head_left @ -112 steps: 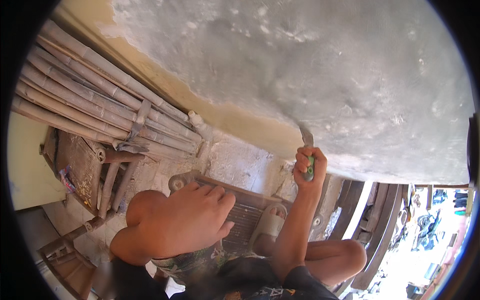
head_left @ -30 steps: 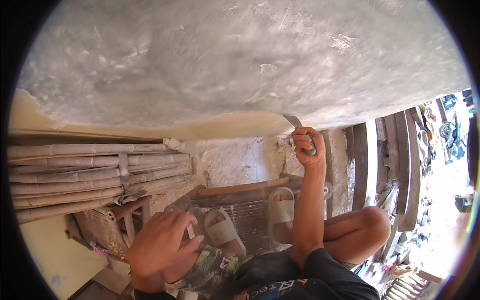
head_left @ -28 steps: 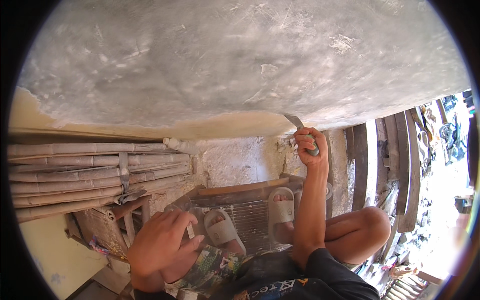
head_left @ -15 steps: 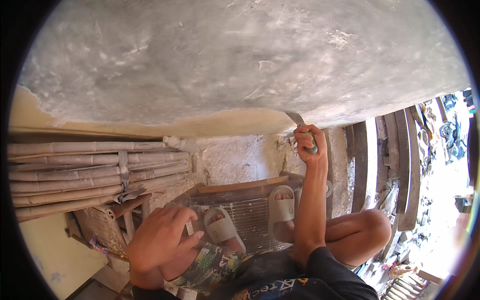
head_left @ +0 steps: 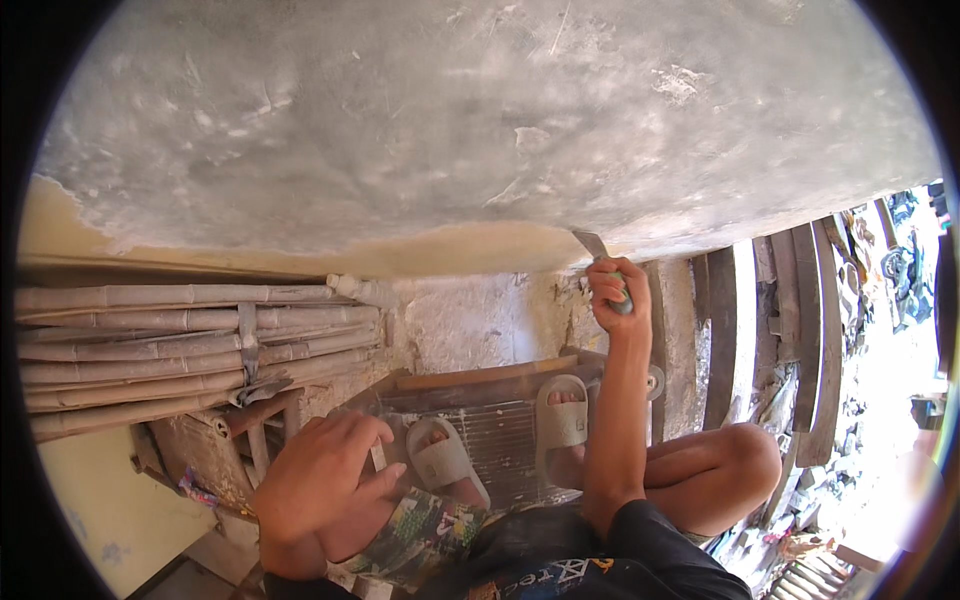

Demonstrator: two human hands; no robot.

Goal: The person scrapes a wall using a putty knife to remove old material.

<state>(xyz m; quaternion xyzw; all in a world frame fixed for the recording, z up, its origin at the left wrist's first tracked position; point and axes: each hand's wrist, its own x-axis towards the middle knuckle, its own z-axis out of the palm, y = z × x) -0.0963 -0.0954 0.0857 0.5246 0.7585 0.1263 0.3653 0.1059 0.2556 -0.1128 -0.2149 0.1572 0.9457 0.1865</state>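
Note:
My right hand (head_left: 618, 290) is closed round the greenish-grey handle of a putty knife (head_left: 592, 243). Its metal blade points up and left, its tip at the lower part of the wall (head_left: 420, 120), where grey patchy plaster meets a cream strip (head_left: 450, 246). Low on the left, my left hand (head_left: 325, 465) is by my bent knee, fingers curled and thumb apart. A small pale flat piece (head_left: 378, 457) shows between thumb and forefinger; most of it is hidden, so its kind is unclear.
Bundled bamboo poles (head_left: 180, 345), tied with a strip, lie at left. My sandalled feet stand on a slatted bamboo platform (head_left: 495, 450) with a wooden front rail (head_left: 490, 373). Upright wooden planks (head_left: 720, 330) line the right side, with bright rubble (head_left: 850, 480) beyond.
My right hand and the putty knife have shifted slightly down, with the blade still near the same spot on the wall. My left hand has hardly moved.

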